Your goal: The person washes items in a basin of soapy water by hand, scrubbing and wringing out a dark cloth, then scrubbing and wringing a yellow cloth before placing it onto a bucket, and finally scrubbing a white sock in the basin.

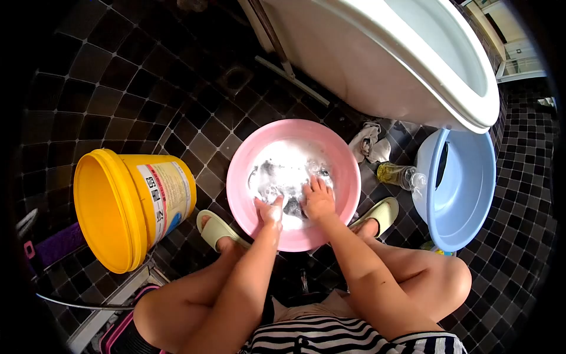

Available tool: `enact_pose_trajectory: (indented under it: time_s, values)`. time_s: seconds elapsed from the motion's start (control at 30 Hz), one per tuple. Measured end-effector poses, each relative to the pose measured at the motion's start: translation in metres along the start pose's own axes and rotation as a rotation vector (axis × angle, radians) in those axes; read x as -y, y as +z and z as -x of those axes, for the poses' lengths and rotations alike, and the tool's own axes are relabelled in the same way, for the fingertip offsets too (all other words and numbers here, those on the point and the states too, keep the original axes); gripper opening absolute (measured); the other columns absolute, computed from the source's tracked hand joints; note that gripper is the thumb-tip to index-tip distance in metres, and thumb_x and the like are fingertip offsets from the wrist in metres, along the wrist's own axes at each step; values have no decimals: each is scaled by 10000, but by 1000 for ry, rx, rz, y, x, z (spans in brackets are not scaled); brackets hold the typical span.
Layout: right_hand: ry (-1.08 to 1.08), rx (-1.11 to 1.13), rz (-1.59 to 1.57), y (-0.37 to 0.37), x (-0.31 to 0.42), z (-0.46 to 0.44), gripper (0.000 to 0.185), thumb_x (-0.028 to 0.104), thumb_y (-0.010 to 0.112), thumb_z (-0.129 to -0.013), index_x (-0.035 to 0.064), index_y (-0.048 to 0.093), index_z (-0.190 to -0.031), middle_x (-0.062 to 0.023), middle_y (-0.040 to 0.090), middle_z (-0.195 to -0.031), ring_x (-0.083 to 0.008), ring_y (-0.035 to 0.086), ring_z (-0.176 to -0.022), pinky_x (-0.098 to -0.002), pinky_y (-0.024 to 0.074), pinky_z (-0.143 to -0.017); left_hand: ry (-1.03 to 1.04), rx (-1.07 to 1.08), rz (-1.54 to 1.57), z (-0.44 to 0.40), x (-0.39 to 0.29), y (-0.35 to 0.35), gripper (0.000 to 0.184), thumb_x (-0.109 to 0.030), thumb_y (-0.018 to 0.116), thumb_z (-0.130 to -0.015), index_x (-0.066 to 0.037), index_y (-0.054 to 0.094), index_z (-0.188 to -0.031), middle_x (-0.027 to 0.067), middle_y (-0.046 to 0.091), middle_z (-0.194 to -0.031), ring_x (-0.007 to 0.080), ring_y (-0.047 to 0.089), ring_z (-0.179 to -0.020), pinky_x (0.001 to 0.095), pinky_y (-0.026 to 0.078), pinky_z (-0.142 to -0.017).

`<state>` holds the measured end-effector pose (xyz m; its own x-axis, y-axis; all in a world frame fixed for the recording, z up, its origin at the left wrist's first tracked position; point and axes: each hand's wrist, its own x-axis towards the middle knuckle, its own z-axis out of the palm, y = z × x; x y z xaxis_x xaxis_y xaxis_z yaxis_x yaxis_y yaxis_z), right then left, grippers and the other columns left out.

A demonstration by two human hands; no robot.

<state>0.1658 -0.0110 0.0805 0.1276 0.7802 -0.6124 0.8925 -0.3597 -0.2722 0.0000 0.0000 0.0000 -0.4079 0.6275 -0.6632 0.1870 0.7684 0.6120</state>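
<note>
A pink basin [237,177] full of white suds [289,154] stands on the floor between my feet. Grey and dark patches, perhaps wet cloth [293,206], show through the foam. My left hand [270,210] dips into the suds at the near left of the basin; its fingertips are hidden by foam, so its grip is unclear. Closer to the middle right, my right hand [319,199] lies palm down with its fingers spread on the foamy surface. Suds cling to the left hand and wrist.
On the left a yellow bucket [132,194] lies tipped over. To the right are a crumpled grey cloth [371,143], a clear bottle with yellow liquid [398,175] and a blue tub [471,194]. A white bathtub-like fixture [377,71] rises behind them. Dark tiles [206,133] cover the floor.
</note>
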Motion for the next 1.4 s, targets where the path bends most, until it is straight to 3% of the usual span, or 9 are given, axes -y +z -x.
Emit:
enact_pose_trajectory:
  time_s: [0.17, 0.23, 0.27, 0.33, 0.57, 0.93, 1.1, 1.33, 1.4]
  values:
    - [42, -97, 7, 0, 0, 18, 716, 217, 702, -723, 148, 376, -1357, -155, 197, -1477, -318, 242, -1337, -446, 265, -1062, -50, 291, 105, 21, -55, -46, 401, -80, 672, -804, 61, 521, -1147, 109, 612, -1012, 192, 567, -883, 310, 443, -807]
    - [-36, -315, 101, 18, -7, 12, 585, 175, 680, -727, 115, 470, -1270, -183, 366, -1368, -315, 348, -1275, -422, 341, -1016, 16, 288, 96, 22, -62, -48, 303, -107, 661, -820, 41, 560, -1065, 78, 611, -925, 170, 549, -803, 294, 436, -755]
    - [-18, -145, 18, 12, -8, 15, 480, 132, 647, -731, 96, 520, -1193, -195, 444, -1263, -329, 421, -1196, -412, 386, -966, 45, 279, 77, 28, -59, -52, 218, -133, 650, -837, 21, 598, -982, 47, 610, -839, 148, 530, -723, 278, 429, -703]
    - [-87, -98, -67, -4, -15, 16, 227, 21, 540, -727, 46, 620, -938, -220, 572, -968, -384, 566, -930, -409, 474, -820, 143, 192, -23, 41, -84, -60, 217, -136, 646, -841, 29, 603, -975, 56, 614, -836, 148, 531, -725, 278, 431, -697]
    - [-109, -467, -373, -80, -26, 33, 247, -22, 558, -670, 31, 645, -894, -217, 621, -876, -375, 600, -870, -406, 478, -795, 486, -90, 94, 25, -110, -83, 438, -102, 673, -811, 16, 431, -1157, 109, 572, -965, 182, 550, -860, 295, 451, -780]
    - [-286, -747, -396, -80, -32, 49, 200, -60, 541, -677, 15, 629, -840, -179, 627, -810, -370, 591, -829, -413, 472, -783, 106, 535, 348, 34, -145, -105, 404, -110, 617, -846, 4, 460, -1200, 66, 592, -919, 130, 573, -728, 248, 460, -659]
    - [-190, -536, -438, -41, -37, 36, 141, -25, 519, -723, 8, 641, -785, -202, 630, -844, -376, 593, -854, -413, 468, -786, 48, 499, 401, 29, -112, -90, 353, -92, 612, -838, -13, 503, -1164, 50, 603, -889, 131, 584, -746, 235, 457, -657]
    - [-108, -313, -178, -36, -23, 22, 354, 16, 552, -732, 80, 623, -1072, -135, 549, -1218, -313, 480, -1164, -367, 395, -973, -179, 447, 420, 21, -73, -69, 303, -98, 624, -834, -38, 555, -1123, 43, 602, -869, 133, 583, -750, 224, 456, -616]
    - [-43, -113, 22, -37, -13, 24, 490, 108, 579, -767, 113, 506, -1252, -100, 377, -1399, -305, 341, -1293, -379, 313, -1043, -221, 408, 399, 19, -61, -67, 317, -99, 630, -828, -41, 550, -1129, 39, 599, -877, 131, 578, -752, 229, 452, -614]
